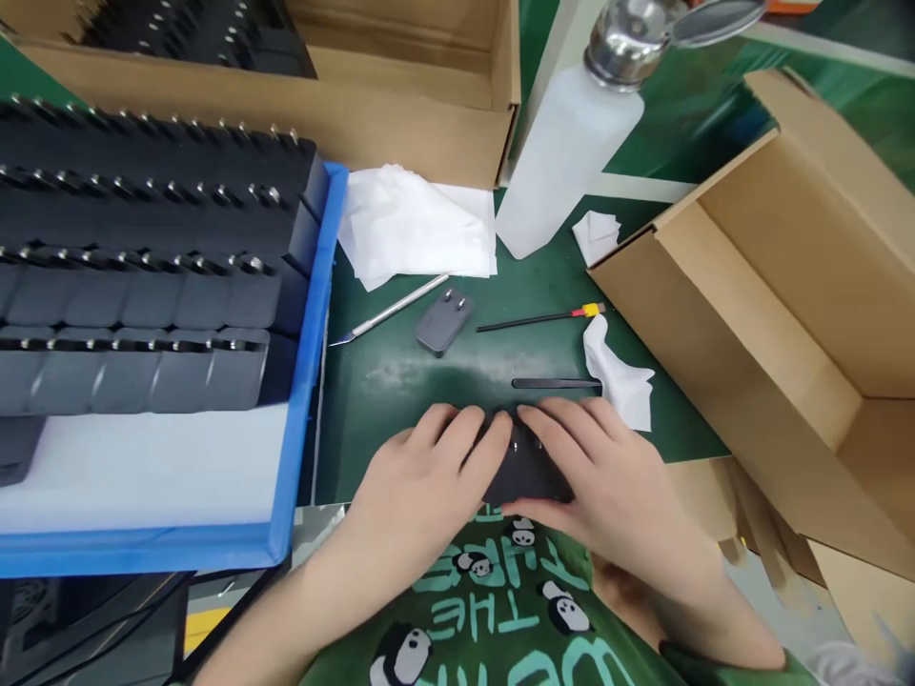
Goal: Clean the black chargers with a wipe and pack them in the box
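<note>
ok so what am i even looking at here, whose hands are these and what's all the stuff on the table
This is one picture from a camera worn on a person's head, looking down at their own two bare hands over a green mat. The left hand and right hand together hold a dark grey plug adapter close to the body. A second adapter lies loose further up the mat, prongs up. To the left, a blue tray holds rows of many more adapters. On the mat there are also a craft knife, a thin black stick with a yellow and red end, black tweezers, white wipes and a white dispenser bottle. An open cardboard box stands on the right, another at the top.
</note>
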`<state>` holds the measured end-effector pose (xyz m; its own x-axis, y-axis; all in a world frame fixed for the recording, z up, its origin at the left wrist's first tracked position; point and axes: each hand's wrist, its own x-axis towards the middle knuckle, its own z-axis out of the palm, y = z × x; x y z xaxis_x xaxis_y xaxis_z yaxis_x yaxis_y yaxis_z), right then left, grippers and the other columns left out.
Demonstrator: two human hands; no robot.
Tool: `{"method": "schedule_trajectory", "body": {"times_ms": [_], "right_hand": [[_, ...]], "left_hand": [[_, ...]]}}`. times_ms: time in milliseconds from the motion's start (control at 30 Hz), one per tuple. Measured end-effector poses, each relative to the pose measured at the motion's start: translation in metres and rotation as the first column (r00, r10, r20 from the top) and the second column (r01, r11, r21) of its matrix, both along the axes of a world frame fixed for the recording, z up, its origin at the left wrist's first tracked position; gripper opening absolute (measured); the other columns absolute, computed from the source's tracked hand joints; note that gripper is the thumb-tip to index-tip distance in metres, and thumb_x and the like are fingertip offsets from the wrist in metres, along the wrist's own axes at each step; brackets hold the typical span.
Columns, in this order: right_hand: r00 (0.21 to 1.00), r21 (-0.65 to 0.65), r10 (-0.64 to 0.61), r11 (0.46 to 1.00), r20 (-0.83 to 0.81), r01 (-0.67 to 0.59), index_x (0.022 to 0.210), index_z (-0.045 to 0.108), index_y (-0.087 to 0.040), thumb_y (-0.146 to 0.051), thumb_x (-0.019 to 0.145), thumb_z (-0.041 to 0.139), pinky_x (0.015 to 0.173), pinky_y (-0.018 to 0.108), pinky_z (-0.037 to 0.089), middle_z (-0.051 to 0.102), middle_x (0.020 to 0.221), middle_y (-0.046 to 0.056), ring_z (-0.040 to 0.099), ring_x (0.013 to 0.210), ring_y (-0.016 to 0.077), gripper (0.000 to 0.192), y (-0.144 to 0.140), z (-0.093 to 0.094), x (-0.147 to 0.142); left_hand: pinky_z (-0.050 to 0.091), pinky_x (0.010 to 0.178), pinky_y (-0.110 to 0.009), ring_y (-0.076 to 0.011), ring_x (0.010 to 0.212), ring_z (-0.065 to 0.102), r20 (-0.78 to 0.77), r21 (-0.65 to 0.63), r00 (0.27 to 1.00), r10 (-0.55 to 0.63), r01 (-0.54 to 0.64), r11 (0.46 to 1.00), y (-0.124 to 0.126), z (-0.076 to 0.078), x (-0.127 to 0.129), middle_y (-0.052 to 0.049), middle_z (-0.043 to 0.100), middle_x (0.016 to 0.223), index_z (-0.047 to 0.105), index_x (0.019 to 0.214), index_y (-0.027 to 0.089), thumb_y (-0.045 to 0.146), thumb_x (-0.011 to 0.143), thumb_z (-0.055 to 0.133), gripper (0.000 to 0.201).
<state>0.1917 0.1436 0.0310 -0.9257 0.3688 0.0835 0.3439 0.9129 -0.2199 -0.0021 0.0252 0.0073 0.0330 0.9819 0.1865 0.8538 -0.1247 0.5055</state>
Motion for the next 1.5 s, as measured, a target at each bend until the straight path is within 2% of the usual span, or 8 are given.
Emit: {"method": "schedule_trajectory", "body": {"times_ms": [167, 300, 400, 700, 1000, 1100, 1267, 1500], "right_hand": [[0.904, -0.392, -0.291, 0.907, -0.315, 0.155, 0.118, 0.061, -0.023, -0.067, 0.078, 0.073, 0.063, 0.036, 0.054, 0.070, 0.100, 0.009, 0.062, 0.085, 0.0265, 0.060, 0.005, -0.013, 0.006], [0.575, -0.913, -0.720, 0.384, -0.388, -0.135, 0.116, 0.060, -0.027, -0.090, 0.077, 0.046, 0.055, 0.033, 0.054, 0.067, 0.094, 0.006, 0.065, 0.074, 0.0227, 0.076, -0.008, -0.033, 0.000], [0.504, -0.936, -0.817, 0.119, -0.282, -0.331, 0.112, 0.058, -0.029, -0.092, 0.080, 0.029, 0.063, 0.037, 0.058, 0.067, 0.087, 0.006, 0.068, 0.077, 0.0244, 0.077, -0.024, -0.044, -0.019], [0.455, -0.881, -0.866, -0.036, -0.209, -0.473, 0.101, 0.053, -0.028, -0.096, 0.074, 0.026, 0.084, 0.045, 0.055, 0.062, 0.073, 0.004, 0.062, 0.069, 0.0247, 0.078, -0.041, -0.034, -0.042], [0.505, -0.907, -0.809, 0.078, -0.301, -0.415, 0.109, 0.056, -0.028, -0.088, 0.084, 0.010, 0.078, 0.042, 0.055, 0.064, 0.080, 0.005, 0.063, 0.072, 0.0241, 0.080, -0.042, -0.042, -0.032], [0.538, -0.899, -0.727, 0.280, -0.427, -0.336, 0.116, 0.058, -0.029, -0.090, 0.082, 0.031, 0.062, 0.037, 0.054, 0.067, 0.089, 0.005, 0.064, 0.073, 0.0235, 0.075, -0.027, -0.037, -0.011], [0.831, -0.391, -0.315, 0.911, -0.458, 0.130, 0.114, 0.065, -0.025, -0.053, 0.073, 0.083, 0.070, 0.040, 0.055, 0.072, 0.099, 0.008, 0.061, 0.087, 0.0273, 0.052, -0.010, -0.011, 0.006], [0.947, -0.133, -0.215, 0.973, -0.239, 0.188, 0.137, 0.053, -0.015, -0.062, 0.088, 0.063, 0.083, 0.044, 0.058, 0.069, 0.123, 0.014, 0.060, 0.106, 0.0295, 0.068, -0.001, -0.004, 0.004]], "left_hand": [[0.061, 0.081, -0.036, -0.0265, 0.098, 0.069, 0.525, 0.001, 0.796, 0.300, -0.353, 0.936, -0.007, -0.007, -0.003, -0.007, 0.071, 0.110, 0.064, 0.124, 0.027, 0.045, 0.072, 0.086, 0.059], [0.062, 0.068, -0.029, -0.0204, 0.083, 0.073, 0.978, -0.177, -0.003, 0.208, -0.537, 0.825, -0.007, -0.010, 0.009, -0.005, 0.074, 0.101, 0.072, 0.110, 0.026, 0.075, 0.068, 0.075, 0.064], [0.062, 0.065, -0.025, -0.0190, 0.080, 0.074, 0.911, -0.311, -0.373, 0.175, -0.344, 0.886, -0.001, -0.009, 0.023, -0.005, 0.075, 0.097, 0.075, 0.099, 0.025, 0.079, 0.064, 0.074, 0.065], [0.061, 0.074, -0.024, -0.0176, 0.087, 0.070, 0.793, -0.344, -0.576, 0.200, -0.152, 0.927, -0.005, -0.005, 0.045, -0.006, 0.070, 0.100, 0.072, 0.111, 0.026, 0.080, 0.065, 0.073, 0.071], [0.058, 0.072, -0.019, -0.0145, 0.083, 0.066, 0.764, -0.346, -0.613, 0.201, -0.127, 0.930, -0.005, 0.001, 0.048, -0.005, 0.067, 0.095, 0.070, 0.105, 0.022, 0.078, 0.062, 0.077, 0.071], [0.058, 0.067, -0.017, -0.0143, 0.083, 0.066, 0.740, -0.348, -0.643, 0.198, -0.113, 0.931, -0.007, 0.000, 0.045, -0.005, 0.066, 0.097, 0.069, 0.105, 0.021, 0.076, 0.061, 0.079, 0.071], [0.055, 0.058, -0.013, -0.0138, 0.083, 0.065, 0.705, -0.375, -0.694, 0.145, -0.191, 0.907, -0.011, 0.000, 0.032, -0.005, 0.064, 0.094, 0.065, 0.109, 0.020, 0.069, 0.056, 0.087, 0.076], [0.044, 0.043, -0.004, -0.0127, 0.085, 0.064, 0.713, -0.290, -0.700, 0.022, -0.266, 0.919, -0.013, -0.004, 0.017, -0.005, 0.063, 0.094, 0.059, 0.117, 0.019, 0.059, 0.062, 0.089, 0.074]]}}
